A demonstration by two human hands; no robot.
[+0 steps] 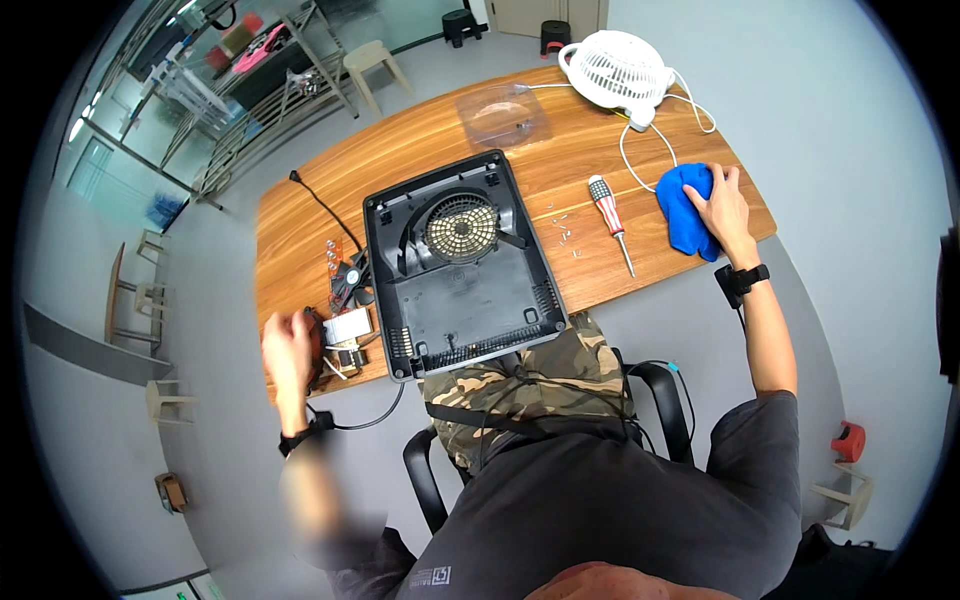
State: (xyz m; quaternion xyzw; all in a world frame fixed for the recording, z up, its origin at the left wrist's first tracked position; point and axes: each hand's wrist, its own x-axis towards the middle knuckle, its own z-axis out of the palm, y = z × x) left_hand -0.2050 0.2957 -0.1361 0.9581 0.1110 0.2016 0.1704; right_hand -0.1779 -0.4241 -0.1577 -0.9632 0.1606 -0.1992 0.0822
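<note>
My right hand (727, 210) grips a bunched blue cloth (680, 220) at the table's right. My left hand (290, 340) has curled fingers at a dark object (314, 350) on the left edge; what it holds is unclear. Between them lies an upturned black appliance housing (460, 300) with a round vented opening. Left of the housing are a small black fan (352, 280), a white rectangular part (348, 325) and other small components. A screwdriver (610, 215) with a patterned handle and several small screws (565, 235) lie between the housing and the cloth.
The wooden table (320, 190) also bears a white corded fan (615, 75), a clear plastic piece (500, 118) and a black plug cord (320, 200). A chair (665, 400) is under me. Metal shelving (240, 100), stools (375, 65) and a red object (848, 440) stand around.
</note>
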